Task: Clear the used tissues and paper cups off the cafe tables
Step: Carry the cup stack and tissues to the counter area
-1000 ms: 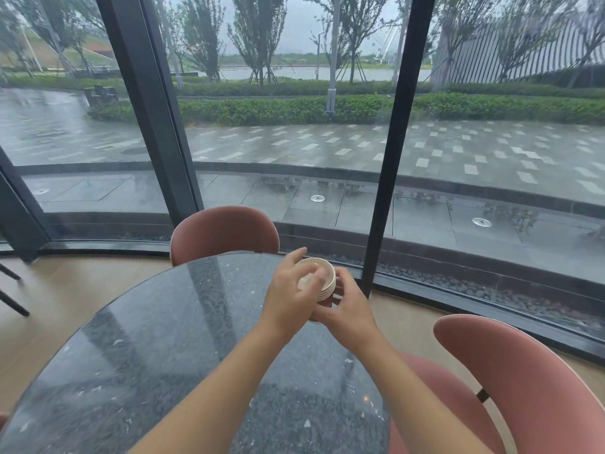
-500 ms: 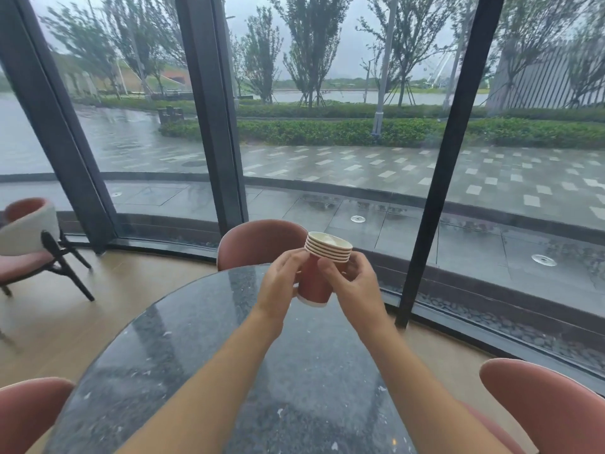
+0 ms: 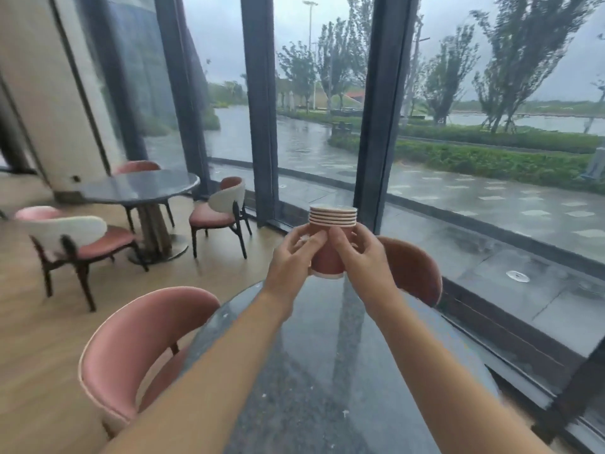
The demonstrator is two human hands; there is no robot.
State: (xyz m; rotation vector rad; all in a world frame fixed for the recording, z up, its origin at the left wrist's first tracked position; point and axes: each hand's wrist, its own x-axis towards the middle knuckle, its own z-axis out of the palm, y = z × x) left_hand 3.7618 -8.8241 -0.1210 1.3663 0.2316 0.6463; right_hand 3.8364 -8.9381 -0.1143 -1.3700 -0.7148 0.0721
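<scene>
The left fingers [image 3: 311, 239] curl round the left side of the cups [image 3: 331, 239], and something small and white shows under them. It may be a bit of tissue, but it is too blurry to tell. The right fingers [image 3: 340, 239] curl round the front and right side of the same cups. So the left hand [image 3: 291, 260] and the right hand [image 3: 363, 257] both hold the stack tight, with thumbs near each other at the front.

The cups are red with pale rims, fitted one inside another. They stand upright in the air, just above the far edge of the near table [image 3: 327, 355]. They do not touch it.

The near table is dark and shiny, with small pale specks on it. A pink chair [image 3: 137, 348] sits at its left and another behind the hands. Far to the left is a second table [image 3: 140, 186] with chairs round it.

I think the gathering step at this table is done. Next, the stack needs carrying, kept level, to a bin or the next table.
</scene>
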